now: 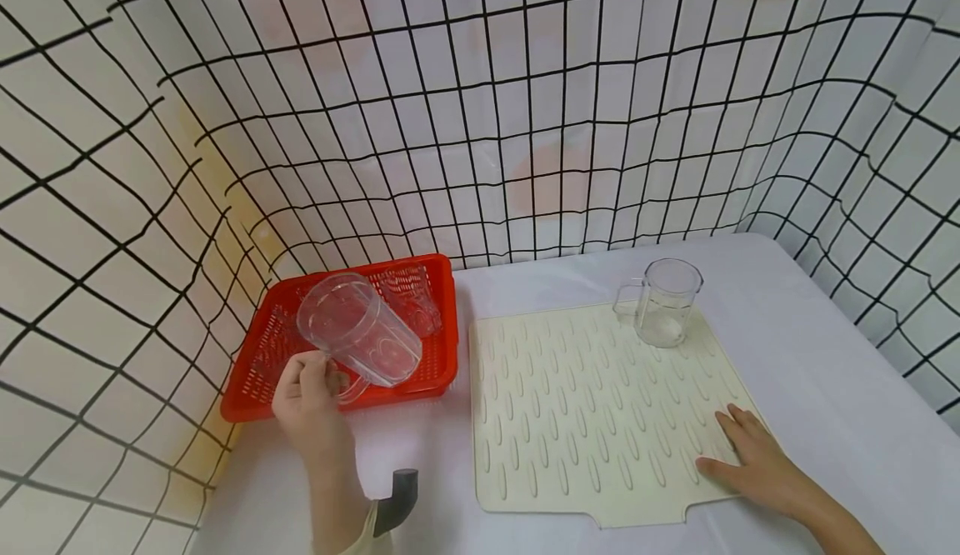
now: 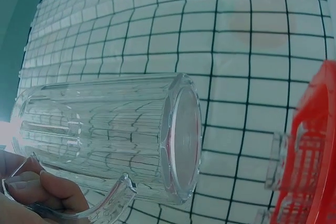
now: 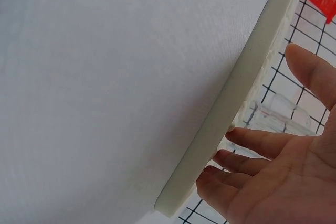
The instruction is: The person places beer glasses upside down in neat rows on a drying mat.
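Note:
My left hand (image 1: 307, 397) grips the handle of a clear pitcher (image 1: 360, 330), which lies tilted on its side over a red plastic basket (image 1: 450, 342). In the left wrist view the fingers curl around the handle of the pitcher (image 2: 110, 129), its base pointing toward the basket (image 2: 321, 108). On a cream ribbed drying mat (image 1: 558, 484), near its right edge, rests my right hand (image 1: 757, 463) with fingers spread. The right wrist view has fingertips touching the mat (image 3: 226, 111) by its edge. A second clear pitcher (image 1: 666, 309) stands upright on the mat's back right corner, handle leftward.
Inside the basket lies more clear glassware (image 1: 422, 315), partly hidden by the held pitcher. A white cloth (image 1: 817, 355) covers the table. White walls with a black grid pattern (image 1: 547, 113) enclose the left, back and right.

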Available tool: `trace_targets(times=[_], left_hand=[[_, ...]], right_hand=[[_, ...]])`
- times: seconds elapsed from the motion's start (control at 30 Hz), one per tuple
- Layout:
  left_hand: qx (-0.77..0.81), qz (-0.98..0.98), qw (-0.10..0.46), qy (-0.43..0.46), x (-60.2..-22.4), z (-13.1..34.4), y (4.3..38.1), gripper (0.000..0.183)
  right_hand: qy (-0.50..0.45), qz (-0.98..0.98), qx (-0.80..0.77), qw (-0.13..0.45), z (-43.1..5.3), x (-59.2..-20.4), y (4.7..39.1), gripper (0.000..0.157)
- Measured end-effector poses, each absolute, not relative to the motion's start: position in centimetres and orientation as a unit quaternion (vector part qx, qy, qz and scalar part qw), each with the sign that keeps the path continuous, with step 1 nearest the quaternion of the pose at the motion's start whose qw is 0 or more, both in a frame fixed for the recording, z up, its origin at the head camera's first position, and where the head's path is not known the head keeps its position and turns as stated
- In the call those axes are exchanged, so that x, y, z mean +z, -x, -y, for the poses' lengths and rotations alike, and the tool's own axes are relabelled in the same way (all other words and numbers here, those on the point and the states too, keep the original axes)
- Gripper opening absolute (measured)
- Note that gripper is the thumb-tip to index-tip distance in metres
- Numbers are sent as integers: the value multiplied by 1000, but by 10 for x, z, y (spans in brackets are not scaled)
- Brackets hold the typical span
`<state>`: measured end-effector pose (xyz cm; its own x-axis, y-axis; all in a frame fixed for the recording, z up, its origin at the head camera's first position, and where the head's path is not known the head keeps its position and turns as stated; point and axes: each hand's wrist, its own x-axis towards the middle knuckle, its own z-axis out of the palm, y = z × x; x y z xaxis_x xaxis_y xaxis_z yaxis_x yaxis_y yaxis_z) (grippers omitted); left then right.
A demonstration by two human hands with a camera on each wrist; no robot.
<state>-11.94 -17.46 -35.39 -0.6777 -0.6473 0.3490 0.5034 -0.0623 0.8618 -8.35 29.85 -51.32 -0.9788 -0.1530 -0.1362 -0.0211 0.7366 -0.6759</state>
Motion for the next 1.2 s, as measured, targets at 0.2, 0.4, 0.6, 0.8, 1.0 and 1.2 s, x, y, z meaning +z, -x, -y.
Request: trace_targets(times=[0.2,0.4,0.6,0.8,1.0,1.2], left_hand=[[-731,572,369,-37,-357,162,119,35],[-740,571,357,0,-360,151,117,32],[-753,571,327,37,-362,140,117,31],[-764,571,291,80,-362,126,119,29],[-763,579,263,117,-365,114,119,23],[-767,582,231,143,-368,106,120,21]], right_hand=[[44,-929,-356,94,-299,-515,84,89],[47,-929,-357,91,-300,-517,84,88],[45,-927,-361,90,-300,-517,84,89],[45,-928,-360,87,-300,-515,83,88],[49,-929,-357,85,-300,-514,84,87],[46,-928,-359,85,-300,-515,83,88]])
